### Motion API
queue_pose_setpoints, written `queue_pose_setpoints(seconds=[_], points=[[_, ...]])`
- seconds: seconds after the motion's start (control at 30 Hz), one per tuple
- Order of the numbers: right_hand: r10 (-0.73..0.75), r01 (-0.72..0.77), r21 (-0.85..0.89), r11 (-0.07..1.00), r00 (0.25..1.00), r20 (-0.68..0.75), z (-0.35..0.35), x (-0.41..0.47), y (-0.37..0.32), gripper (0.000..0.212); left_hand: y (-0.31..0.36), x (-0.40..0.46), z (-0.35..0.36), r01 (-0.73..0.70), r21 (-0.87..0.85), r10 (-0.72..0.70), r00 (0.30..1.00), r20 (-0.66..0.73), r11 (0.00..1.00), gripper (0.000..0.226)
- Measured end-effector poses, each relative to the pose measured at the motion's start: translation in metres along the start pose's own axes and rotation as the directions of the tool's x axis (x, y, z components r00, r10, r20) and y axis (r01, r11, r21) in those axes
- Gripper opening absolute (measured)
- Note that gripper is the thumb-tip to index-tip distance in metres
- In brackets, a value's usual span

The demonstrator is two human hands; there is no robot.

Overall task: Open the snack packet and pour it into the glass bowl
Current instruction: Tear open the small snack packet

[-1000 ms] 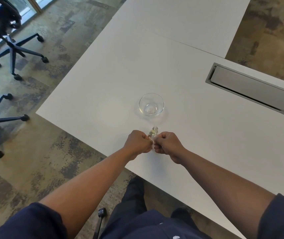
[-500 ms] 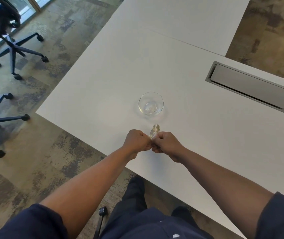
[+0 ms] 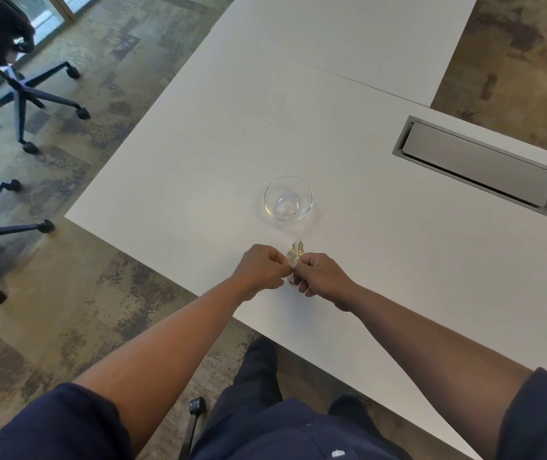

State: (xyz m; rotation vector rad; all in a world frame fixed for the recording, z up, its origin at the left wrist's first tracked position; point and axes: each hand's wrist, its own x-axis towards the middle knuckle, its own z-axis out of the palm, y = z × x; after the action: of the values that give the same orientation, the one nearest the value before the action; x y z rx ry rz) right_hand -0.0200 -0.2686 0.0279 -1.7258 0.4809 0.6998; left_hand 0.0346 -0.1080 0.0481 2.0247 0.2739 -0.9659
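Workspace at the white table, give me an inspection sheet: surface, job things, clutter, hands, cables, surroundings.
Surface: white table, with a closed grey cable hatch.
Job's things: glass bowl upright and empty; small clear snack packet held above the table, near side of the bowl.
Clutter: nothing seen.
Grippers: left hand and right hand both pinch the packet.
Cables: nothing seen.
Surroundings: two office chairs on carpet, left.

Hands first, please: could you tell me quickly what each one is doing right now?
Left hand: closed, pinching the snack packet.
Right hand: closed, gripping the same packet.
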Motion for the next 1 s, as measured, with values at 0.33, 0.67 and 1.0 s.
queue_pose_setpoints(seconds=[0.33, 0.67, 1.0], points=[[-0.047, 0.048, 0.001, 0.999, 0.982, -0.185, 0.009, -0.011, -0.004, 0.025, 0.01, -0.006, 0.014, -0.008, 0.22, 0.045, 0.985, -0.166, 0.976, 0.027], [-0.052, 0.052, -0.011, 0.999, 0.997, -0.055, -0.002, -0.008, 0.0, 0.024, 0.011, 0.004, 0.014, -0.134, 0.268, 0.179, 0.973, -0.149, 0.954, 0.024], [-0.019, -0.056, -0.235, 0.97, 0.952, -0.305, -0.002, -0.006, 0.007, 0.034, 0.008, 0.002, 0.015, -0.144, 0.271, 0.213, 0.946, -0.246, 0.952, 0.006]])
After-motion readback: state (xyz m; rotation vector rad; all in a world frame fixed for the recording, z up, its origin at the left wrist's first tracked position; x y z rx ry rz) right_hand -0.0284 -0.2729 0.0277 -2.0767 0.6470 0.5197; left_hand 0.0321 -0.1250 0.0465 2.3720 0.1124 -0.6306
